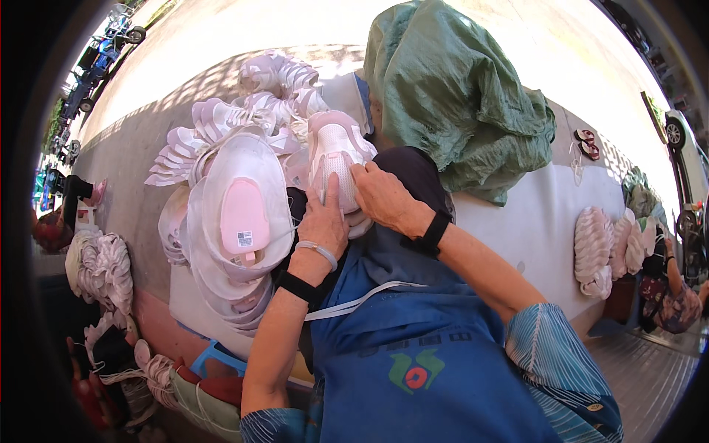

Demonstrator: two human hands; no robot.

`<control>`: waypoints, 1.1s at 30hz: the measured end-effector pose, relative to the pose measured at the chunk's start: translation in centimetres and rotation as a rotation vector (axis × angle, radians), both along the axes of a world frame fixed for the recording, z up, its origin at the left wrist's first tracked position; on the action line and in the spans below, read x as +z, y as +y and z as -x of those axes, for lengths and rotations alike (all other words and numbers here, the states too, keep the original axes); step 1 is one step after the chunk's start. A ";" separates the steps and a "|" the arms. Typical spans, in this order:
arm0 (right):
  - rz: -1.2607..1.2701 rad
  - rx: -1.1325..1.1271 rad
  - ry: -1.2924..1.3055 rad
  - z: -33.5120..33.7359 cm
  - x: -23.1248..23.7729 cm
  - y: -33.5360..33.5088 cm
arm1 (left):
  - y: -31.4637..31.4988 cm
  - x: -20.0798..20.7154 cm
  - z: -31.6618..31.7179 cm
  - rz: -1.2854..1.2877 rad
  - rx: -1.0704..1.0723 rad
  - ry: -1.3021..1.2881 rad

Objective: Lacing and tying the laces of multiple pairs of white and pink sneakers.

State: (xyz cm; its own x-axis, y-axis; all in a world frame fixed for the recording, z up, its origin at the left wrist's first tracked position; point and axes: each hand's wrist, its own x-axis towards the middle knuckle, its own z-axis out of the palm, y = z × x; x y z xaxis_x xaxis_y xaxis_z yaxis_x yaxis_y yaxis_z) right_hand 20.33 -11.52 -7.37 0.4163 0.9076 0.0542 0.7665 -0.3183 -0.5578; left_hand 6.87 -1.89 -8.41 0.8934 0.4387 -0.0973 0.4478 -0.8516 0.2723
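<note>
A white shoe upper (341,135) with pink trim and a mesh middle lies over my lap, slightly left of centre. My left hand (325,225) grips its near end, with fingers laid along the mesh. On the upper's right edge, the fingertips of my right hand (388,198) are pinched together; anything small between them is too fine to make out. Beside my left hand rests a stack of white uppers (277,184), the top one showing a pink tongue (245,210) with a small printed label. A thin thread runs near my left fingers.
More white and pink shoe pieces (214,122) are heaped beyond the stack. A large green woven sack (458,103) stands ahead on the right. Bundles of uppers (593,251) lie at far right near another person (676,295). Further bundles (103,269) and a blue stool (218,358) are at left.
</note>
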 end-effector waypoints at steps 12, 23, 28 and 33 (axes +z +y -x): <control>-0.118 0.030 0.269 -0.4 4.5 -5.5 | 1.8 2.3 4.5 0.239 -0.026 -0.477; 0.251 0.289 0.112 4.9 5.6 -12.3 | -5.0 4.0 7.4 0.699 -0.198 -0.216; 0.280 0.383 0.098 4.8 4.8 -12.9 | -5.5 4.8 6.6 0.647 -0.291 -0.076; 0.207 0.447 0.121 5.1 2.9 -12.6 | -5.4 4.9 7.2 0.732 -0.338 0.031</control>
